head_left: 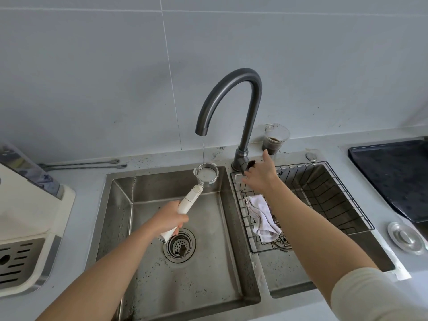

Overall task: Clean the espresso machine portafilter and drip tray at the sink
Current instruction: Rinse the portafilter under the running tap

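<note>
— Left hand [172, 220]?
— Curled round the white-handled steel portafilter [206, 173], which is held under the dark curved tap's [231, 93] trickle, above the steel sink [162, 286].
— Right hand [261, 176]?
— Laid, fingers straight, on the tap lever [250, 164], over a black wire rack [335, 181].

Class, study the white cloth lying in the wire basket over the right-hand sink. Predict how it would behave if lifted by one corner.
The cloth lies crumpled in soft folds, so it would probably hang limp. It looks thin, so it is likely light, though heavier if damp. It rests on the bars of the wire basket, so it might snag.
</note>
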Motion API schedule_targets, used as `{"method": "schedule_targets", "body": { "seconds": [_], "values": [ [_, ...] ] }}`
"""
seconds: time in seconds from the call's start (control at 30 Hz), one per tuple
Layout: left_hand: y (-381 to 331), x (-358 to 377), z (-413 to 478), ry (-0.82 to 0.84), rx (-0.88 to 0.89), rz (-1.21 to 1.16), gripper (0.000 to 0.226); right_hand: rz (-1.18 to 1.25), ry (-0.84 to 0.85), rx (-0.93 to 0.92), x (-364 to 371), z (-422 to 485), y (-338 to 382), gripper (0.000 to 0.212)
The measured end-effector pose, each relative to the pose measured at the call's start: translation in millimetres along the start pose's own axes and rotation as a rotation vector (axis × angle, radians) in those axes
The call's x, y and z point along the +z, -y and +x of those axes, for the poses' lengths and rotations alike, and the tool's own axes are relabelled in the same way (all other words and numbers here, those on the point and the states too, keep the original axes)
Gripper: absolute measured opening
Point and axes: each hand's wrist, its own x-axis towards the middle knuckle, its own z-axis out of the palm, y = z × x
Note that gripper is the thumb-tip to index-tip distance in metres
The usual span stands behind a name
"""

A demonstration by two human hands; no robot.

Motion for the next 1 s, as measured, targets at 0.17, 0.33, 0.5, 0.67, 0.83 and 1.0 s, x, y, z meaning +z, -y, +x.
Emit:
{"method": "schedule_targets", "body": {
  "seconds": [0.17,0.33,0.5,0.67,0.83,1.0],
  "values": [
    [0.4,-1.5,-0.6,-0.005,0.001,-0.014,0.015,0.018,0.005,0.004,-1.0,7.4,-2.6,0.075],
    [-0.8,-1.4,-0.4,-0.008,0.004,-0.020,0.015,0.012,0.012,0.012,-0.5,13.6,-1.7,0.077],
    [-4.4,-0.7,-1.1,-0.011,0.015,-0.023,0.021,0.033,-0.029,0.019,10.4,14.1,9.6,0.088],
    [-7.2,0.0,1.3,-0.021,0.020,-0.011,0.018,-0.052,-0.044,0.027,13.5,6.9,16.5,0.087],
    [-5.9,2.7,5.0,-0.065,0.023,0.002,0.016,-0.132,0.077,0.063,-11.1,7.9,12.1,0.090],
    [0.1,2.3,8.2,-0.146,0.028,0.057,0.017,-0.318,-0.085,-0.008,-44.9,-2.0,-4.6,0.061]
  ]
}}
